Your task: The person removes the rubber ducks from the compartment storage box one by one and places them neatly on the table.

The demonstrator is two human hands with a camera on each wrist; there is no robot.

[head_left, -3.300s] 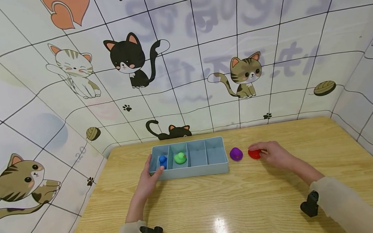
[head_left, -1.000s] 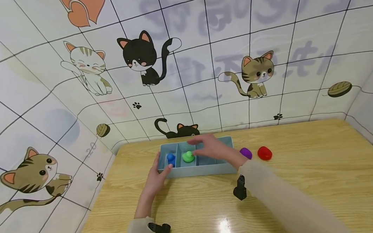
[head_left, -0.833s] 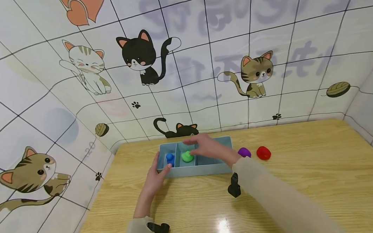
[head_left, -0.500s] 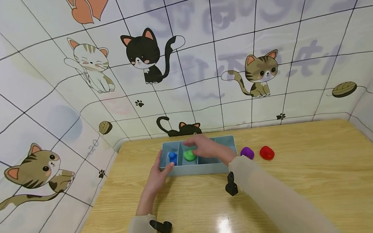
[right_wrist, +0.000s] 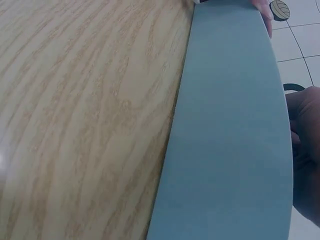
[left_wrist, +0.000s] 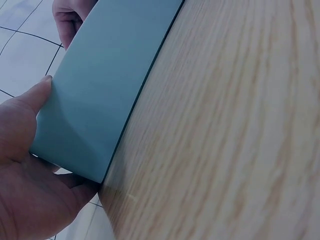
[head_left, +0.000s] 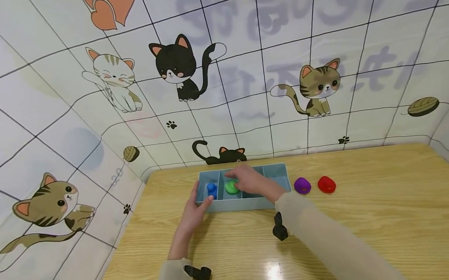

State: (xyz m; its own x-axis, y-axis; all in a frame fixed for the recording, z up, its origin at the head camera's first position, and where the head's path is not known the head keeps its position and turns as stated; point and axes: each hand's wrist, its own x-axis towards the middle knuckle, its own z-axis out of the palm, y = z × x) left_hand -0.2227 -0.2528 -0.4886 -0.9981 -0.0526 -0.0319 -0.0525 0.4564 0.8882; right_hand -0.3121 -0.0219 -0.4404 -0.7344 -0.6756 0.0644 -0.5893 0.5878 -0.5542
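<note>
The left arm slants up from the bottom, and the left hand (head_left: 192, 212) grips the left end of the blue-gray tray (head_left: 245, 204), its thumb on the near wall and its fingers around the end. The tray sits flat on the wooden table (head_left: 230, 249), open side up, with its long way running left to right. A blue toy duck (head_left: 211, 187) stands in the first slot. In the second is a green toy duck (head_left: 231, 188); its head is covered, so I cannot tell which way it points. The right arm slants in from the lower right. The right hand (head_left: 250, 179) is over the green toy duck, back side up, pointer finger out to the left; I cannot tell if its fingers pinch the duck. A purple toy duck (head_left: 301, 184), beak toward the person, and then a red toy duck (head_left: 326, 184) sit right of the tray.
</note>
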